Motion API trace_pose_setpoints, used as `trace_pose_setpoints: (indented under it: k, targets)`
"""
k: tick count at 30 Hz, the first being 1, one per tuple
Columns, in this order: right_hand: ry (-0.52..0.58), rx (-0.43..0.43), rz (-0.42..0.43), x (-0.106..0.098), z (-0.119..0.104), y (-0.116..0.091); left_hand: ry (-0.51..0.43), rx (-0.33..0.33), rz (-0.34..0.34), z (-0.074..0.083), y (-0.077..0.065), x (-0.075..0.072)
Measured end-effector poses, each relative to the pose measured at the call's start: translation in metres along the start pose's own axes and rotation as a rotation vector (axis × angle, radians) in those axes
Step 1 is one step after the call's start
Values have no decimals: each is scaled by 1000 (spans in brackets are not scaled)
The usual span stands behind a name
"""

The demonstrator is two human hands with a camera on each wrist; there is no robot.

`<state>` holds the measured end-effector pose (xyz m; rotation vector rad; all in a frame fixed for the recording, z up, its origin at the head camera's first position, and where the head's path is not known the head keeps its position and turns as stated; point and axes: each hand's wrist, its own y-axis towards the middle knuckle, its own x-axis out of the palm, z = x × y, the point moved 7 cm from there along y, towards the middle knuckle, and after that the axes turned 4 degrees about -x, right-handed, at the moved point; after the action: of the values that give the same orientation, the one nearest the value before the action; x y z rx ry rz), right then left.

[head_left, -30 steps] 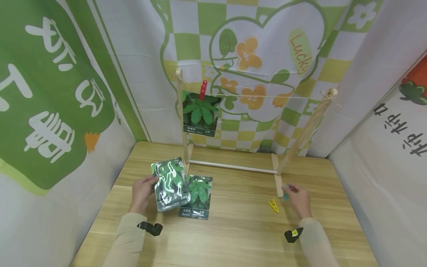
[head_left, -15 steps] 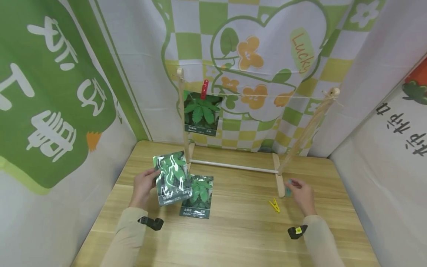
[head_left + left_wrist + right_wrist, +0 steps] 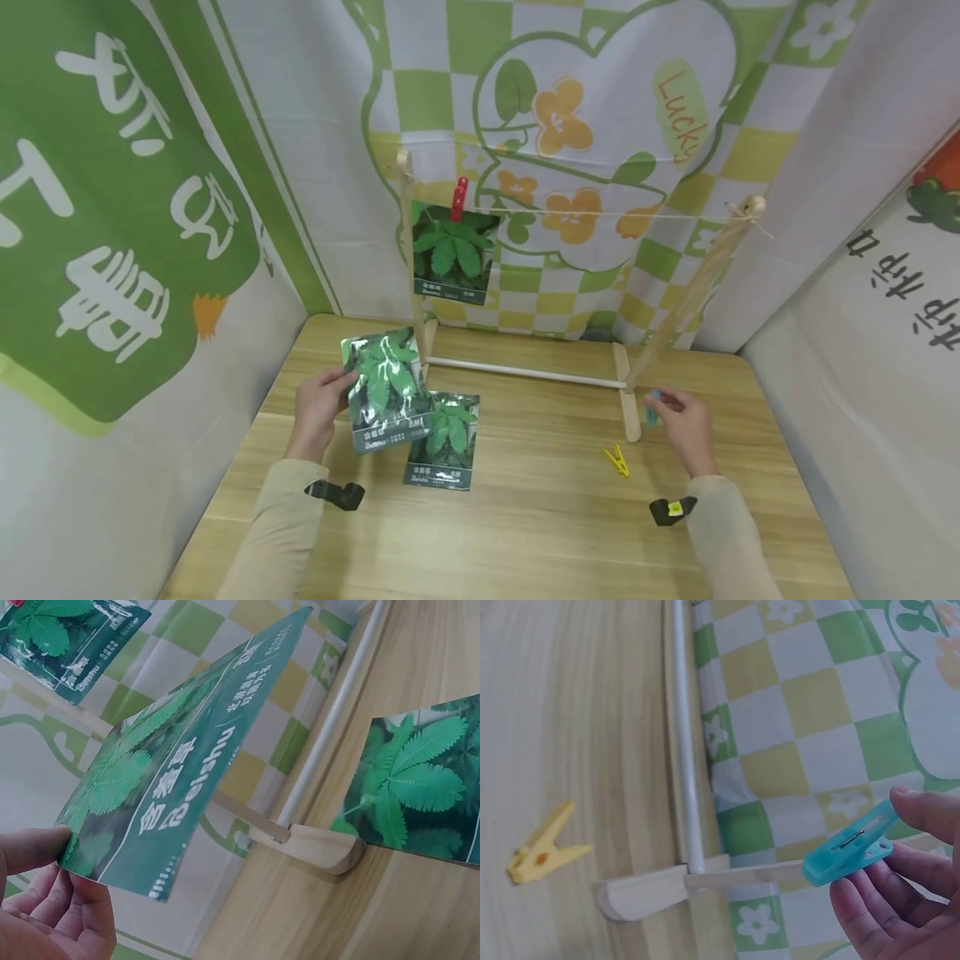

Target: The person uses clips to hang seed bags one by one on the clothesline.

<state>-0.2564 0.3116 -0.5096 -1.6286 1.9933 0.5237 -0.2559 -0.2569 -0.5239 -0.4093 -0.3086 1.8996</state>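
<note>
My left hand [image 3: 318,410] pinches the left edge of a glossy seed packet [image 3: 386,387] printed with green leaves, thumb on its front in the left wrist view. The packet is lifted and tilted, overlapping part of a second seed packet [image 3: 448,442] that lies on the table. Between the thumb and fingers of my right hand [image 3: 684,429] is a light-blue clothespin [image 3: 851,841], held above the table by the rack's right foot. A yellow clothespin [image 3: 617,461] lies on the table nearby. Another packet [image 3: 453,257] hangs from the string under a red clothespin [image 3: 460,200].
A wooden rack has a left post [image 3: 408,250] and right post [image 3: 686,292], with a string [image 3: 600,215] between their tops. A white rod [image 3: 525,372] joins them low down. Patterned cloth [image 3: 525,308] hangs behind the wooden table [image 3: 540,517].
The packet in my left hand has risen slightly, away from me. My right hand has lifted the light-blue clothespin up and a little to the right.
</note>
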Motion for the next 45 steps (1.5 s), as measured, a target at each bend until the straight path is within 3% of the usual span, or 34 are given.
trace_pose_setpoints:
  k: [16, 45]
  targets:
    - [35, 2, 75, -21, -21, 6, -47, 35, -20, 14, -3, 3]
    - [84, -152, 172, -26, -65, 6, -87, 98, -9, 46, -7, 11]
